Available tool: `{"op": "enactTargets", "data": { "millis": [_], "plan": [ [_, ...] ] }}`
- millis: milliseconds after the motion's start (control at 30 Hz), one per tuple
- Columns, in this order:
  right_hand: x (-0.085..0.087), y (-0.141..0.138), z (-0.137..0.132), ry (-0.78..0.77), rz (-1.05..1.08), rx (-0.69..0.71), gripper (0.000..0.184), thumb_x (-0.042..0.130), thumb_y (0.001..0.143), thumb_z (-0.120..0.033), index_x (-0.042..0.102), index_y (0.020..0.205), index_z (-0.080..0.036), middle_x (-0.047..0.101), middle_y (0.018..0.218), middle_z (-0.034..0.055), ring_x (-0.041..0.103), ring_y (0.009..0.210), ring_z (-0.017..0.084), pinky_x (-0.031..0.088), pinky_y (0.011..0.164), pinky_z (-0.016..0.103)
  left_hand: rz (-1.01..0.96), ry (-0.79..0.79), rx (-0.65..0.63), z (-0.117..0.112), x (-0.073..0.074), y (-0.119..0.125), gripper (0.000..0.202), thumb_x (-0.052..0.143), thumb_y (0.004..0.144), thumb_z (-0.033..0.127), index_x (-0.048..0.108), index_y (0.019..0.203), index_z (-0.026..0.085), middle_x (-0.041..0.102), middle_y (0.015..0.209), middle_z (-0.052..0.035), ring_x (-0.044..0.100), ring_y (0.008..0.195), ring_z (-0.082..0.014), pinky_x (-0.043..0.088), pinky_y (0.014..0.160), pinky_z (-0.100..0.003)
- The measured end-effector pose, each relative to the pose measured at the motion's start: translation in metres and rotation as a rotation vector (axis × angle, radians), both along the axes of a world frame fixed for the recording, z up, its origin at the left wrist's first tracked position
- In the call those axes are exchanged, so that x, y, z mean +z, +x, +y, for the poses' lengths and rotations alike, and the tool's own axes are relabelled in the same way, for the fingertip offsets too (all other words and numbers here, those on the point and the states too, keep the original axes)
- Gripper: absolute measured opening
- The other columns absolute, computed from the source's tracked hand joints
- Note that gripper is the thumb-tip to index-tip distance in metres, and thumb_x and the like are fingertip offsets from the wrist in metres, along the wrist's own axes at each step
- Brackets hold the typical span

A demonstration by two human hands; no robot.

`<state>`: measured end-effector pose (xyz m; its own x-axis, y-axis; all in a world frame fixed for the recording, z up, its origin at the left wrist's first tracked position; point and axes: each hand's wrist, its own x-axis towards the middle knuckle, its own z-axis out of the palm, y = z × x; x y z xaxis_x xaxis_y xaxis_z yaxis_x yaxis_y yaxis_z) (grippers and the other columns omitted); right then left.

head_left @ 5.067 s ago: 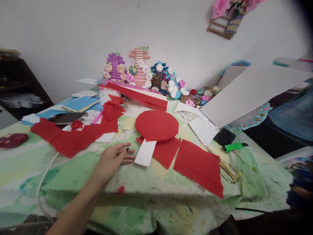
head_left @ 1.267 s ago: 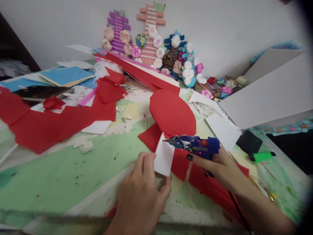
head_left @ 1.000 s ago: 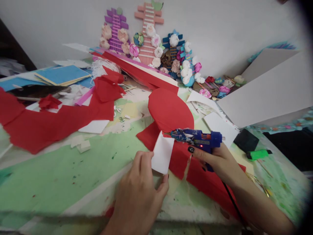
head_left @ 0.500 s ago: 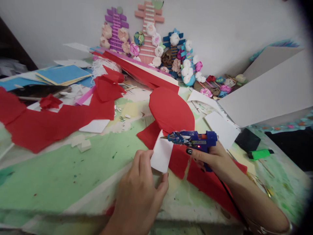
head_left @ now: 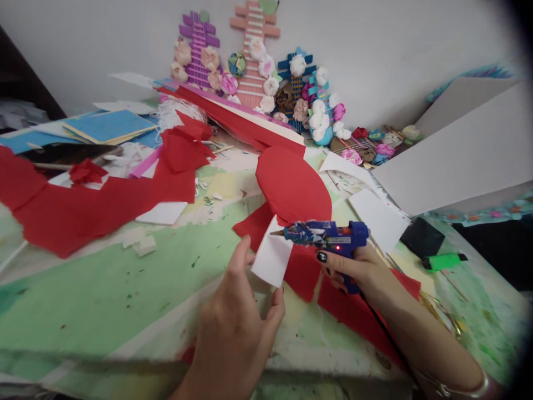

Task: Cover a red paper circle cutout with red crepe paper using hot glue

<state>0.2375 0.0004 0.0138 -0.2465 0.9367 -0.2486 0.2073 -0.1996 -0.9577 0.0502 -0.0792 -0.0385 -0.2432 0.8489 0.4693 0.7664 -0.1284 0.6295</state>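
Note:
My left hand [head_left: 239, 311] grips a small white card piece [head_left: 272, 258] between fingers and thumb, its fingertips partly hidden behind the card. My right hand [head_left: 353, 269] is wrapped round a blue hot glue gun [head_left: 328, 234], whose red light is lit. The gun's nozzle points left and lies over the card's upper part; I cannot tell whether it touches. Just beyond the card is a rounded red paper-covered shape [head_left: 293, 186]. Pieces of red paper [head_left: 302, 272] lie beneath the card and the gun.
Red crepe paper [head_left: 95, 208] and white scraps [head_left: 139, 241] spread over the left side. Paper-flower guitars [head_left: 254, 61] lean on the wall. Right of my hands are white board [head_left: 378, 216], a black block [head_left: 422, 238], a green marker [head_left: 444, 261] and scissors [head_left: 441, 311]. The gun's cord trails toward me.
The white card has tilted and shifted slightly left and up. My left fingers have moved behind it. The glue gun's nozzle has moved slightly left over the card.

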Motion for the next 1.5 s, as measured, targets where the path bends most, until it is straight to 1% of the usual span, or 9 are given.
{"op": "enactTargets", "data": {
  "millis": [67, 200, 533, 700, 800, 933, 1067, 1333, 1500],
  "plan": [
    [-0.001, 0.000, 0.004, 0.026, 0.015, -0.037, 0.031, 0.076, 0.070, -0.040, 0.055, 0.066, -0.018, 0.047, 0.046, -0.0050, 0.041, 0.038, 0.008, 0.034, 0.036, 0.021, 0.003, 0.001, -0.003, 0.000, 0.000, 0.000, 0.081, 0.064, 0.075, 0.024, 0.019, 0.143, 0.022, 0.065, 0.106, -0.0085, 0.067, 0.072, -0.0183, 0.050, 0.052, -0.025],
    [-0.004, 0.001, 0.010, 0.008, 0.012, -0.001, 0.030, 0.074, 0.072, -0.041, 0.060, 0.065, -0.015, 0.045, 0.043, -0.0047, 0.041, 0.038, 0.007, 0.035, 0.037, 0.021, 0.031, 0.005, -0.007, 0.000, 0.001, -0.001, 0.081, 0.064, 0.076, 0.023, 0.019, 0.143, 0.021, 0.065, 0.108, -0.0095, 0.067, 0.069, -0.0172, 0.049, 0.047, -0.023],
    [-0.008, 0.000, -0.006, -0.139, 0.031, 0.020, 0.035, 0.080, 0.063, -0.041, 0.052, 0.069, -0.020, 0.047, 0.042, -0.0066, 0.041, 0.035, 0.009, 0.030, 0.034, 0.022, -0.053, 0.021, -0.022, -0.001, 0.001, 0.000, 0.078, 0.061, 0.078, 0.023, 0.020, 0.144, 0.021, 0.064, 0.110, -0.0104, 0.067, 0.074, -0.0170, 0.050, 0.048, -0.022],
    [-0.009, -0.002, 0.001, -0.101, 0.104, -0.060, 0.034, 0.078, 0.067, -0.039, 0.050, 0.065, -0.019, 0.048, 0.047, -0.0053, 0.039, 0.038, 0.007, 0.032, 0.035, 0.021, -0.055, 0.005, -0.020, -0.001, 0.003, 0.000, 0.079, 0.062, 0.077, 0.022, 0.020, 0.144, 0.021, 0.063, 0.109, -0.0095, 0.067, 0.074, -0.0173, 0.051, 0.050, -0.023],
    [-0.008, -0.004, 0.004, -0.082, 0.121, -0.066, 0.034, 0.077, 0.068, -0.038, 0.050, 0.063, -0.018, 0.051, 0.051, -0.0040, 0.041, 0.040, 0.007, 0.032, 0.036, 0.020, -0.031, 0.002, -0.007, -0.001, 0.003, 0.000, 0.079, 0.063, 0.077, 0.022, 0.021, 0.143, 0.022, 0.063, 0.110, -0.0092, 0.067, 0.071, -0.0167, 0.050, 0.048, -0.023],
    [-0.009, -0.004, -0.002, -0.120, 0.110, -0.009, 0.039, 0.076, 0.069, -0.039, 0.046, 0.056, -0.019, 0.046, 0.044, -0.0049, 0.038, 0.035, 0.007, 0.029, 0.034, 0.021, -0.014, 0.017, -0.010, -0.001, 0.004, 0.000, 0.076, 0.062, 0.078, 0.021, 0.022, 0.142, 0.021, 0.063, 0.111, -0.0100, 0.066, 0.069, -0.0158, 0.049, 0.048, -0.022],
    [-0.009, -0.003, -0.006, -0.181, 0.115, 0.042, 0.037, 0.078, 0.067, -0.038, 0.049, 0.055, -0.018, 0.045, 0.043, -0.0049, 0.038, 0.033, 0.007, 0.027, 0.034, 0.022, -0.025, 0.020, -0.021, -0.001, 0.004, 0.000, 0.077, 0.061, 0.078, 0.020, 0.020, 0.143, 0.021, 0.063, 0.113, -0.0106, 0.066, 0.070, -0.0153, 0.047, 0.045, -0.020],
    [-0.006, -0.006, 0.001, -0.137, 0.172, -0.066, 0.035, 0.079, 0.065, -0.037, 0.051, 0.061, -0.017, 0.049, 0.049, -0.0041, 0.040, 0.039, 0.006, 0.031, 0.035, 0.019, -0.013, 0.057, -0.024, 0.000, 0.004, 0.001, 0.073, 0.061, 0.079, 0.020, 0.024, 0.142, 0.018, 0.064, 0.112, -0.0120, 0.064, 0.064, -0.0142, 0.048, 0.044, -0.021],
    [-0.009, -0.002, -0.007, -0.193, 0.104, 0.062, 0.039, 0.081, 0.062, -0.041, 0.052, 0.054, -0.017, 0.046, 0.041, -0.0032, 0.039, 0.033, 0.007, 0.028, 0.032, 0.021, -0.018, 0.099, -0.017, 0.001, 0.003, 0.001, 0.072, 0.059, 0.079, 0.019, 0.024, 0.142, 0.019, 0.063, 0.116, -0.0126, 0.063, 0.062, -0.0131, 0.047, 0.043, -0.021]
  ]
}}
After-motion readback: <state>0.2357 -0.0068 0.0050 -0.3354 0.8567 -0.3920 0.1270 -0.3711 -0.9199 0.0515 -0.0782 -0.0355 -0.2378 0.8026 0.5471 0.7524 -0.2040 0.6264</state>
